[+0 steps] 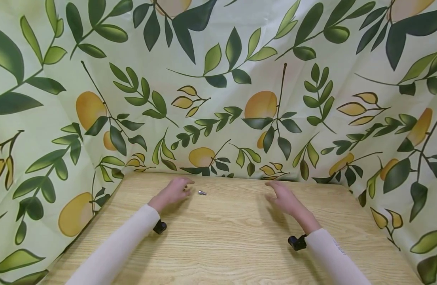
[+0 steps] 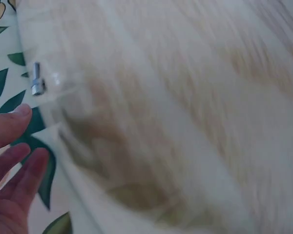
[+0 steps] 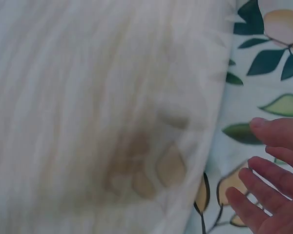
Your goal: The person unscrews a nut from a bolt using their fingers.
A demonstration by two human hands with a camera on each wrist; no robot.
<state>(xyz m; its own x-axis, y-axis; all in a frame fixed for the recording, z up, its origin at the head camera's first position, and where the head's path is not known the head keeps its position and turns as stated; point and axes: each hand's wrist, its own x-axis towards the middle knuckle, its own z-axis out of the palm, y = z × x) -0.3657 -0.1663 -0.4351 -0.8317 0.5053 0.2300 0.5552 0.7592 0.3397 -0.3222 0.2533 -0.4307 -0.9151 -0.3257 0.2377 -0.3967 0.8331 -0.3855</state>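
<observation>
A small silver bolt (image 1: 202,192) with a thick cylindrical head and a thinner shank lies on its side on the wooden table, toward the far edge. Just left of it hovers my left hand (image 1: 173,192), its fingers relaxed and apart from the bolt. In the left wrist view the bolt (image 2: 37,80) shows beyond the thumb tip of the left hand (image 2: 14,170). My right hand (image 1: 286,198) is over the far right part of the table, with loosely spread fingers. Nothing is in the right hand (image 3: 273,180) in the right wrist view.
The light wood-grain table (image 1: 218,237) ends at the back against a hanging cloth (image 1: 225,95) printed with leaves and orange fruit. The cloth also encloses the left and right sides. A small black wrist camera (image 1: 159,227) sits under the left forearm, another black camera (image 1: 297,242) under the right.
</observation>
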